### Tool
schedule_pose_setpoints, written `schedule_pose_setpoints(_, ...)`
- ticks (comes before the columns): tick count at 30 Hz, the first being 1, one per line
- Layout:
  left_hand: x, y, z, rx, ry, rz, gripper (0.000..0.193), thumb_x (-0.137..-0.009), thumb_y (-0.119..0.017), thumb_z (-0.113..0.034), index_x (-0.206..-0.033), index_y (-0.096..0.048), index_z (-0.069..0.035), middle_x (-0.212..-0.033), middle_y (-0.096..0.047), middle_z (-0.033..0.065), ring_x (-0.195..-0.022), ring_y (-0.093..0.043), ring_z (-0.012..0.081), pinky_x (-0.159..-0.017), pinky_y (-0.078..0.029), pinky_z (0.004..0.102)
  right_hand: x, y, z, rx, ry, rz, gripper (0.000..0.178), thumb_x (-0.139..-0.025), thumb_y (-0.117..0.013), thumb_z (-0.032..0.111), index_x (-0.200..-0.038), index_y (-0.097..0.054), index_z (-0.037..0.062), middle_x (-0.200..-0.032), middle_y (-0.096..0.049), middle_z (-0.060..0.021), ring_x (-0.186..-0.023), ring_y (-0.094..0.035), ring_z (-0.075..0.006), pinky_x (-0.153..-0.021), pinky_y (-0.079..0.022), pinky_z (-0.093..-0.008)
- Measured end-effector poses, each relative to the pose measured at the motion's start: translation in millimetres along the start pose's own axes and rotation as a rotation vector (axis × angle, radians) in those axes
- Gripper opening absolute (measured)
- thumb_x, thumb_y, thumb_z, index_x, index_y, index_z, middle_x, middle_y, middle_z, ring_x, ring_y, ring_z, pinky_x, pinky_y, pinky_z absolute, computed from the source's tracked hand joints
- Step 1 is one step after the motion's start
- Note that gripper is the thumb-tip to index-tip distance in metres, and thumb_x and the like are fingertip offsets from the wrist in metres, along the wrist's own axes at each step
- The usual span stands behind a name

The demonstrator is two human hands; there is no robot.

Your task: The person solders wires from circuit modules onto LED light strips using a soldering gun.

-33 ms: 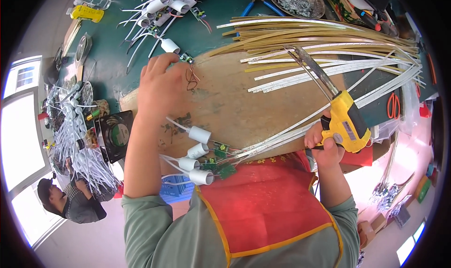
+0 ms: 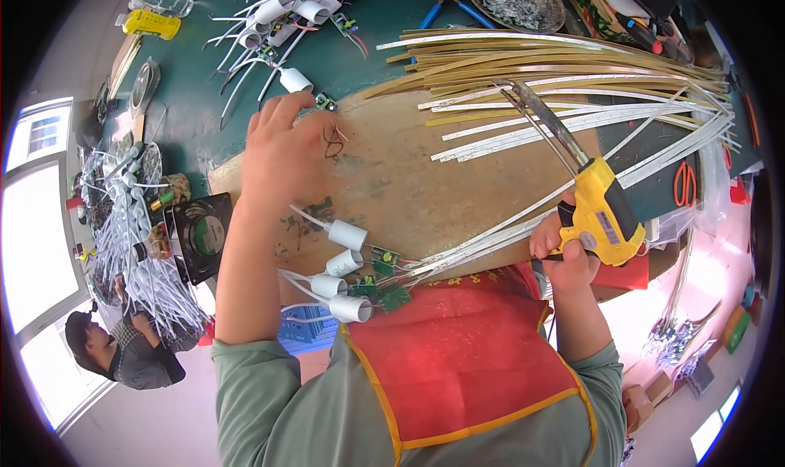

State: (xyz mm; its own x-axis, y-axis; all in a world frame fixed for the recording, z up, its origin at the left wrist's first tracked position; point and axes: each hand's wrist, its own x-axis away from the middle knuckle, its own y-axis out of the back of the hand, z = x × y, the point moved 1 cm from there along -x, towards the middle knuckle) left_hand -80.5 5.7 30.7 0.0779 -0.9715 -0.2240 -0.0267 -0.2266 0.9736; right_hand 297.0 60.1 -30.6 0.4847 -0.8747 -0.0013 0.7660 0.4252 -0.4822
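My right hand (image 2: pixel 564 250) is wrapped round the handle of a yellow-and-black soldering gun (image 2: pixel 603 213). Its long metal tip points up and left over the strips. My left hand (image 2: pixel 282 152) reaches over the board, palm down with fingers bent, slightly blurred. Just beyond its fingers lies a white plastic cylinder (image 2: pixel 295 80), and a small green circuit board (image 2: pixel 325 101) with thin wires is beside them. The fingertips are hidden, so any grip is unclear. Between my arms, several white cylinders (image 2: pixel 347 235) with cables and circuit boards (image 2: pixel 392 297) lie at the near edge, by white strips (image 2: pixel 478 250).
A brown work board (image 2: pixel 392 164) lies on the green table (image 2: pixel 184 66). Thin strips (image 2: pixel 531 58) spread across the back right. Behind them are blue-handled pliers (image 2: pixel 446 5) and a metal dish (image 2: pixel 523 1). A black fan (image 2: pixel 200 236) stands left of my forearm; another person (image 2: pixel 123 348) is farther left.
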Motion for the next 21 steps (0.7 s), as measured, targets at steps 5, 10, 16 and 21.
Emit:
schedule_pose_setpoints(5,-7,0,-4,0.013,-0.165,0.058,0.018,-0.077,-0.072,-0.010,-0.094,-0.073,-0.016,-0.123,-0.062,0.0024,-0.117,-0.056,0.0269,-0.095,-0.046,0.0433,0,-1,-1,0.002,-0.004,-0.006,0.074,-0.089,-0.074,0.040,-0.139,-0.041,-0.0036,-0.075,-0.052,-0.0058,-0.062,-0.050,-0.0141,-0.057,-0.045,-0.0295)
schedule_pose_setpoints(10,-16,-2,-2,0.075,-0.209,0.096,0.015,-0.078,-0.072,-0.010,-0.092,-0.072,-0.013,-0.118,-0.064,0.0031,-0.115,-0.058,0.0267,-0.095,-0.046,0.0421,0,1,0,-0.012,-0.006,0.018,0.074,-0.090,-0.073,0.038,-0.140,-0.040,-0.0042,-0.077,-0.053,-0.0060,-0.062,-0.050,-0.0145,-0.058,-0.045,-0.0294)
schedule_pose_setpoints(16,-16,3,-37,0.438,-0.117,0.152,0.011,-0.081,-0.072,-0.009,-0.091,-0.070,-0.009,-0.108,-0.067,0.0062,-0.107,-0.062,0.0272,-0.089,-0.049,0.0395,2,3,-3,-0.030,-0.004,0.017,0.073,-0.090,-0.072,0.035,-0.141,-0.039,-0.0053,-0.077,-0.054,-0.0059,-0.063,-0.051,-0.0145,-0.058,-0.046,-0.0292)
schedule_pose_setpoints(21,-7,-14,-59,0.441,-0.284,0.119,0.013,-0.081,-0.071,-0.006,-0.094,-0.070,-0.006,-0.107,-0.067,0.0082,-0.103,-0.062,0.0289,-0.088,-0.050,0.0397,0,0,-1,-0.023,-0.015,0.029,0.072,-0.091,-0.072,0.033,-0.141,-0.038,-0.0058,-0.078,-0.054,-0.0057,-0.063,-0.051,-0.0142,-0.059,-0.047,-0.0294)
